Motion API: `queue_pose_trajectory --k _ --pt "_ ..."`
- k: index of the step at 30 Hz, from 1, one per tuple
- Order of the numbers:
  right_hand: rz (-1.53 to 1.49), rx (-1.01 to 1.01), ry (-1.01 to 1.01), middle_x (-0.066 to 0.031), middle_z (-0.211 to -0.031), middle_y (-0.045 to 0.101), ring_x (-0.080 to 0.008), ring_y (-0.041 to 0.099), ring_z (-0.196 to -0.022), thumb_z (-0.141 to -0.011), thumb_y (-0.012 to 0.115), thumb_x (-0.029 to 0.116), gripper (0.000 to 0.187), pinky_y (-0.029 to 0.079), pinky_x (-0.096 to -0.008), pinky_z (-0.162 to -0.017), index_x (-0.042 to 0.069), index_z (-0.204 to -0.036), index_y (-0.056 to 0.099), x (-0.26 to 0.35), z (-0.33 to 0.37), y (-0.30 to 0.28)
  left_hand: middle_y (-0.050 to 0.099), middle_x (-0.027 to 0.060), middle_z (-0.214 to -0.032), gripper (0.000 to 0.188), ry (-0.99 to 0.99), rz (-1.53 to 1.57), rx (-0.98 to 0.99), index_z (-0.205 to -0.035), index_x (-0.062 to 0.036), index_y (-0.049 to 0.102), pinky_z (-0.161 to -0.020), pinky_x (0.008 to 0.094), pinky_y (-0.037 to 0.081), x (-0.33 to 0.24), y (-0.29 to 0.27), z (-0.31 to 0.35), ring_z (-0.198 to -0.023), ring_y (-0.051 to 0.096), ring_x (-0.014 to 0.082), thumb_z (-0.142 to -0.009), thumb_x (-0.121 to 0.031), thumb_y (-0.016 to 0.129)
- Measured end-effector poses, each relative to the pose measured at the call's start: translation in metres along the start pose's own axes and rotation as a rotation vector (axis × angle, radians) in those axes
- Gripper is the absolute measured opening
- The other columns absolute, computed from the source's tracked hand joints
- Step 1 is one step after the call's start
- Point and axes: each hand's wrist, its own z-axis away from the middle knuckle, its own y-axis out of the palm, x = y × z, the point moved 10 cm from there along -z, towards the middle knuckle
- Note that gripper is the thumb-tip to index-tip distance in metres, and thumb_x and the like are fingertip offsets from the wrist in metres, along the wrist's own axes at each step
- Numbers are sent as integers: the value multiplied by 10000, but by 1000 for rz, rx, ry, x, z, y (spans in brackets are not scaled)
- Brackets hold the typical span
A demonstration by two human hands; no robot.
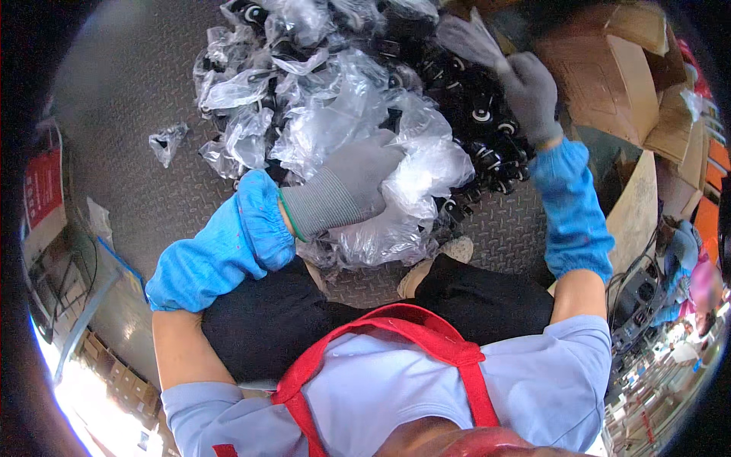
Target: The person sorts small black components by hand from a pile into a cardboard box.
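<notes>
Red straps [478, 392], left hand [356, 179] atop plastic [331, 107]

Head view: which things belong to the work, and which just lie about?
Belonging, it seems:
clear plastic bag, in the right hand
plastic heap, under the left hand
black parts with white rings

Seemingly just lying about:
cardboard boxes, upper right
small plastic piece, alone on the floor
black cabled box, right
</notes>
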Motion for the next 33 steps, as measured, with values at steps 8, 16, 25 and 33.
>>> queue_pose_trajectory --k 8,16,25,33 --pt "-154 629 63 -166 -999 603 -372 595 -924 -755 703 347 353 493 -430 -788 53 -940 643 18 101 38 610 181 -996 355 243 -109 225 -989 -26 598 -756 470 509 -28 26 -17 -890 615 385 -639 -50 652" --pt "124 95 238 -202 -1014 661 -379 621 -984 -793 663 512 564 481 -461 -873 28 -1081 648 -47 4 52 579 165 -913 489 144 -95 312 -1088 -54 524 -711 487 470 -17 44 -15 -884 569 394 -626 -112 675" --pt "-90 339 256 -185 -846 634 -313 652 -807 -822 678 264 242 511 -378 -696 54 -942 672 4 20 9 603 172 -941 378 96 91 71 -969 -53 567 -783 467 498 -11 11 -16 -935 587 389 -614 -94 693" --pt "-1134 804 291 -55 -1034 685 -114 596 -942 -847 680 152 311 474 -290 -871 6 -1121 660 105 44 29 595 152 -947 447 238 172 -98 -1042 -71 592 -749 466 477 -13 -14 -39 -986 559 374 -600 -55 660"
